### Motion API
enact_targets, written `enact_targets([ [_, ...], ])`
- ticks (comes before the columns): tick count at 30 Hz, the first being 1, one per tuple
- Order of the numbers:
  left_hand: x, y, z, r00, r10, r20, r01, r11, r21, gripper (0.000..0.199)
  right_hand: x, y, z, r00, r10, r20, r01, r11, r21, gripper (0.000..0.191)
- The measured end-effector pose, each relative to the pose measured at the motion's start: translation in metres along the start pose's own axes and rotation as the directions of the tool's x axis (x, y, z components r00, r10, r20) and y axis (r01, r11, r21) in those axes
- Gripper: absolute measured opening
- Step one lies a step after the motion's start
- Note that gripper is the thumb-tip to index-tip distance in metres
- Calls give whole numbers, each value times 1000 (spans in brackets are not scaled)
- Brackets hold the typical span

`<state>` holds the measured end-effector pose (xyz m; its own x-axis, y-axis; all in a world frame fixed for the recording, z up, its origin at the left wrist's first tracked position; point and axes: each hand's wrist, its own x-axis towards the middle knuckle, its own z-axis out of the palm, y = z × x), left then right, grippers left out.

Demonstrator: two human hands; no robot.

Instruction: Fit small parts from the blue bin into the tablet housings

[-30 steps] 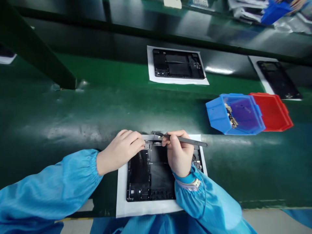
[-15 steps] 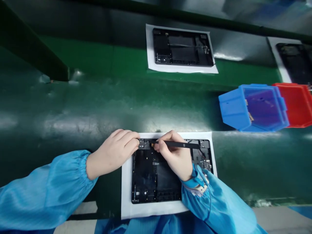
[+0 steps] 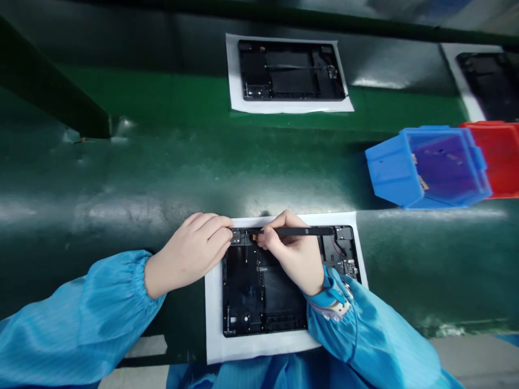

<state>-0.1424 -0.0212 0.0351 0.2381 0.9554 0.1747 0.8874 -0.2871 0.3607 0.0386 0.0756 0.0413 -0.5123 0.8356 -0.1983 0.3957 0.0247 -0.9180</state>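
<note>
An opened black tablet housing with circuit parts inside lies on a white sheet in front of me. My left hand is closed over its upper left corner, with the fingertips at the edge. Held like a pen in my right hand are slim black tweezers, lying nearly level. Their tip points left into the upper part of the housing, close to the left fingertips. A small orange-brown piece shows beside the right fingertips; whether the tip touches it I cannot tell.
A blue bin with a few small pieces inside stands at right, next to a red bin. Farther back, another open housing lies on white sheeting, and a third sits at far right. A dark post rises at left.
The view has shifted slightly. Between my right fingers the tweezers have tipped a little toward level, and the orange-brown piece shows more. My left hand stays at the same corner.
</note>
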Motion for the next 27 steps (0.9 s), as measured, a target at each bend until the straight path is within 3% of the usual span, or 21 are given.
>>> enact_targets([
  [27, 0, 0, 0, 1000, 0, 11, -1, 1000, 15, 13, 2, -2, 0, 1000, 5, 17, -5, 1000, 12, 13],
])
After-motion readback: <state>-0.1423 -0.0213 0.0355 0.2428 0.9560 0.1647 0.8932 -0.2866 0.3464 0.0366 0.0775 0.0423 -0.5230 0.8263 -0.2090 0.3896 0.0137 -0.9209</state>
